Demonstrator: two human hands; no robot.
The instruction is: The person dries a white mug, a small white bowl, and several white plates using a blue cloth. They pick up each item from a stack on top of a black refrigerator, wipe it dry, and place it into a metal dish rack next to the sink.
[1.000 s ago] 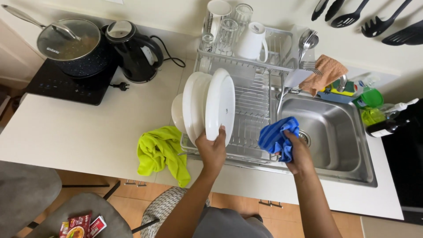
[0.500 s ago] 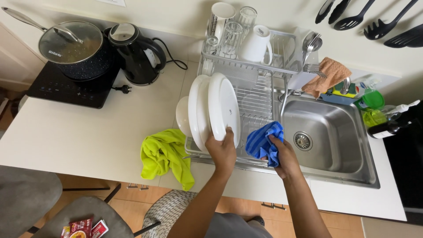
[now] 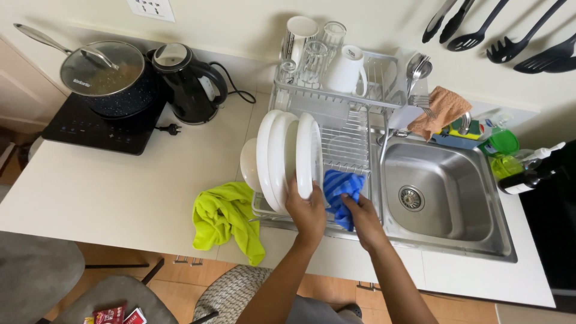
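We have a single view, from a camera worn on the head, looking steeply down and slightly forward over the counter (image 3: pixel 114 198) toward the wall. It sits fairly near: our forearms enter from the bottom edge, the dish rack (image 3: pixel 354 129) and sink (image 3: pixel 447 198) fill the middle, and hanging utensils (image 3: pixel 498 30) line the top.

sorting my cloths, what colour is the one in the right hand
Blue, with faint darker stripes. The cloth in the right hand shows best in the head view.
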